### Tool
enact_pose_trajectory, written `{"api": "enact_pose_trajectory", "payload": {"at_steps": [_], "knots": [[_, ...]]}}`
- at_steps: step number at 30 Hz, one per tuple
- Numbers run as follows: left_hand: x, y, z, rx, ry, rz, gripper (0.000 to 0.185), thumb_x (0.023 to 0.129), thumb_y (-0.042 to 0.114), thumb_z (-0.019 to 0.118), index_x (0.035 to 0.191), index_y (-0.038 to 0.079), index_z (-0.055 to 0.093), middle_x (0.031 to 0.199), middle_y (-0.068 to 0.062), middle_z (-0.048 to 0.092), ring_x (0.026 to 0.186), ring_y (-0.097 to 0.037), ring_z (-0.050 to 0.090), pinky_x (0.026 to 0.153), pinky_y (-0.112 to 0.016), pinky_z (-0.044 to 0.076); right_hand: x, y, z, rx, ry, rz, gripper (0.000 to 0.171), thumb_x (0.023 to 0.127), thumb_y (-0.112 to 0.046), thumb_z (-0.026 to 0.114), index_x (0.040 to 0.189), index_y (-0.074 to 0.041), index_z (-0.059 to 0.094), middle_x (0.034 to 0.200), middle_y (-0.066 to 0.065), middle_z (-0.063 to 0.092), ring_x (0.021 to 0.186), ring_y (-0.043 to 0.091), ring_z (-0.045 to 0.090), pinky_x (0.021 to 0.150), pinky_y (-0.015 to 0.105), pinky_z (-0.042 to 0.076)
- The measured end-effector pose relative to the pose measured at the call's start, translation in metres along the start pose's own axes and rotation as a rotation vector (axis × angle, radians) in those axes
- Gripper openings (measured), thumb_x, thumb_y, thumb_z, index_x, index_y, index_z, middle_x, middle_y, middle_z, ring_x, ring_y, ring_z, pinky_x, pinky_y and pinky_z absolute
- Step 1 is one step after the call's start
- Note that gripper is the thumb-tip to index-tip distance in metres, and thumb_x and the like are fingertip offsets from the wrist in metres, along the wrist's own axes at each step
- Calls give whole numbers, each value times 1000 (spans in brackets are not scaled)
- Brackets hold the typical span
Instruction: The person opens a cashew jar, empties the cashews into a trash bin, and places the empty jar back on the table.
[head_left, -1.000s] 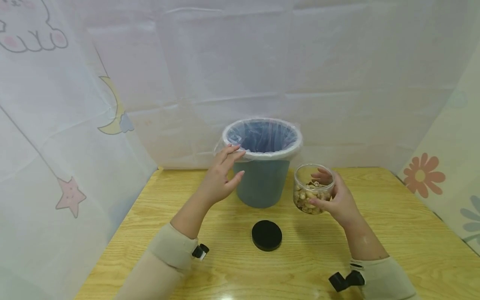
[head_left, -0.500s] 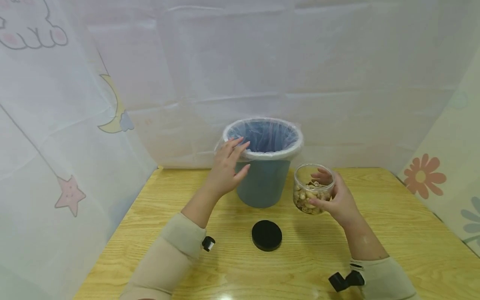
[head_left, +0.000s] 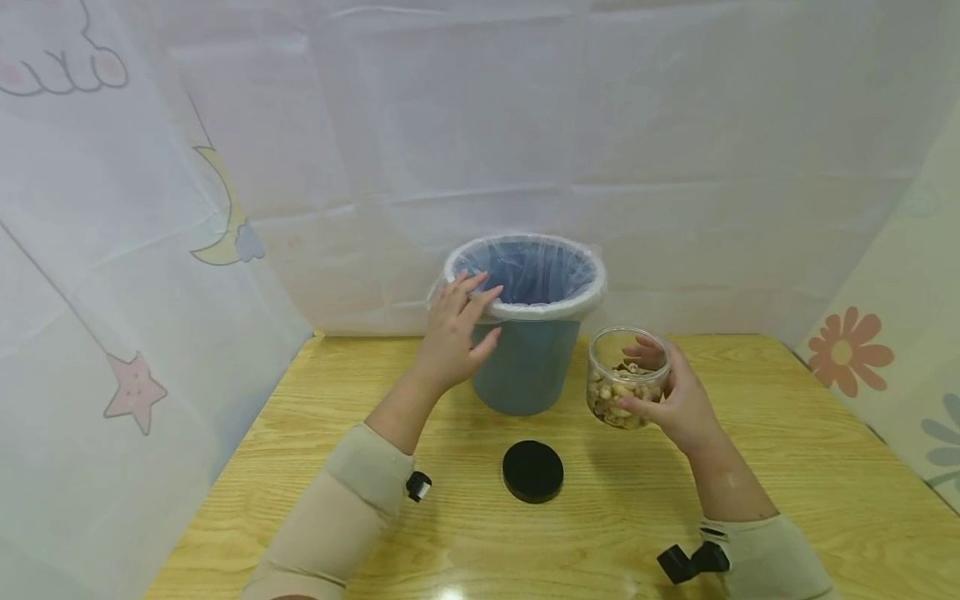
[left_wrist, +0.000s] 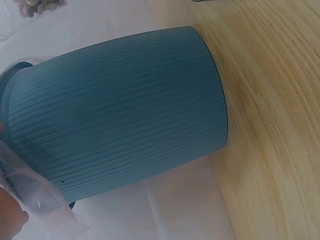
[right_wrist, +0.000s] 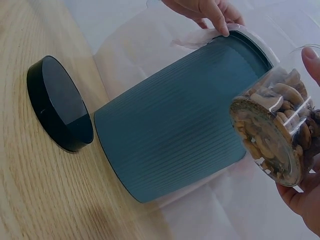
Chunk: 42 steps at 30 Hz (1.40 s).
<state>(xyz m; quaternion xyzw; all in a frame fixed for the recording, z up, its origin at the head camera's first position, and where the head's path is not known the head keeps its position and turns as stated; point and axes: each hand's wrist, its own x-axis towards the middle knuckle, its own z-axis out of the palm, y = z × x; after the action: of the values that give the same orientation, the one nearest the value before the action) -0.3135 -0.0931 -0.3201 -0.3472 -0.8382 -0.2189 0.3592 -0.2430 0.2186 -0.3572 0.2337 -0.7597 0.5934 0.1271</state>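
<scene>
Blue bin (head_left: 525, 362) with a clear liner stands mid-frame on the table (head_left: 787, 467). The left hand (head_left: 452, 333) lies on its rim, fingers straight. The right hand (head_left: 675, 400) grips an open jar (head_left: 626, 377) of nuts just right of the bin. A black lid (head_left: 533, 471) lies below.

Bin (head_left: 525, 358) stands frame centre on the table (head_left: 787, 467); lid (head_left: 532, 471) lies below it, jar (head_left: 626, 379) at its right, curtain (head_left: 675, 167) behind.
</scene>
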Motion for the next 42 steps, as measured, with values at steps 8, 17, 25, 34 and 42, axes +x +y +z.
{"api": "enact_pose_trajectory", "payload": {"at_steps": [8,17,25,34,42], "knots": [[-2,-2,3,13,-22,-2,54,84,24,64,134,16,44,138,-8,38,134,-27,21,104,-59,15,0,2,0,-5,1,8,79,74,9,69,139,-13,29,127,16,40,113,12,44,79,15,45],[-3,-6,9,156,-31,17,56,82,28,64,132,21,41,129,-2,41,130,-28,26,101,-63,17,0,3,0,-27,-4,20,80,75,8,69,140,-5,25,128,16,39,113,12,43,79,15,45],[-2,-10,13,209,-20,47,52,81,28,63,128,18,41,120,-5,42,126,-28,30,105,-57,16,1,3,2,-31,-6,11,80,75,8,68,140,-4,24,128,17,39,113,13,43,79,14,44],[-2,-11,17,220,-7,70,49,82,31,60,123,13,40,114,-8,41,119,-29,32,108,-38,16,1,4,2,-24,-4,12,79,75,9,68,140,-5,25,127,15,40,113,11,44,79,14,44],[-1,-11,21,235,14,54,45,86,38,58,119,14,39,111,-6,40,114,-26,33,104,-37,21,4,-3,-1,-56,1,8,80,74,9,69,140,-5,25,127,17,41,112,9,44,80,12,43]]}}
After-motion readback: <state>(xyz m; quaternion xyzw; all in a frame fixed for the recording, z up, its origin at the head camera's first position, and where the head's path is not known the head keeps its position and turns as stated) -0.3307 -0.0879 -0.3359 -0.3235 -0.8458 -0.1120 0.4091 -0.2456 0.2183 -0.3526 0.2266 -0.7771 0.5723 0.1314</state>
